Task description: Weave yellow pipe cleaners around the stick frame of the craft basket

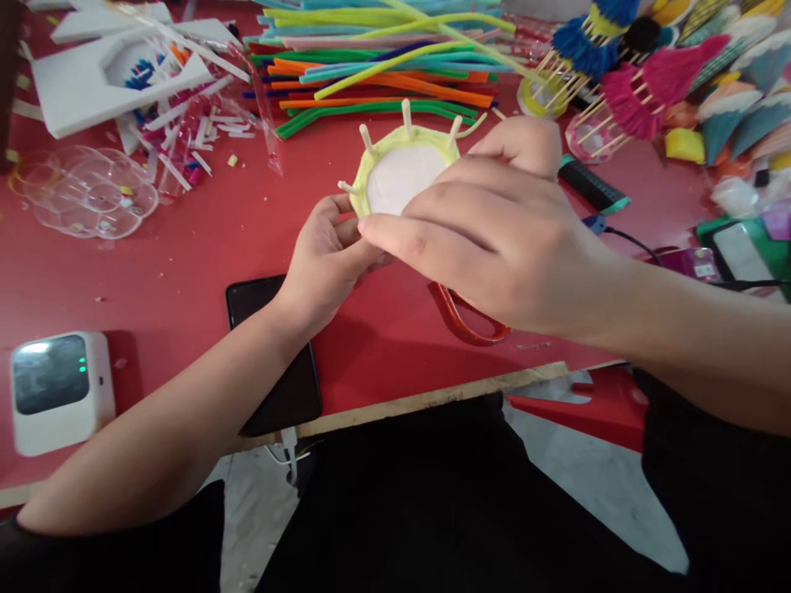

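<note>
Above the table, both hands hold a small round craft base [401,175], a white disc with a fuzzy pale yellow band around its rim. Several short wooden sticks rise from that band. My left hand [334,247] is closed on the lower left edge, thumb and fingers pinching it. From the right, my right hand [512,222] lies over the base with bent fingers, its index fingertip pressed at the lower rim. A thin yellow strand [473,126] pokes out beside the right thumb. The right part of the base is hidden by that hand.
Colourful pipe cleaners [395,70] lie at the back. At right are stick-and-yarn crafts [636,91] and a dark cutter [594,185]. Red scissors handles [473,325] show below my right hand. A phone [284,395], white device [62,391], clear palette [92,193] and scraps lie left.
</note>
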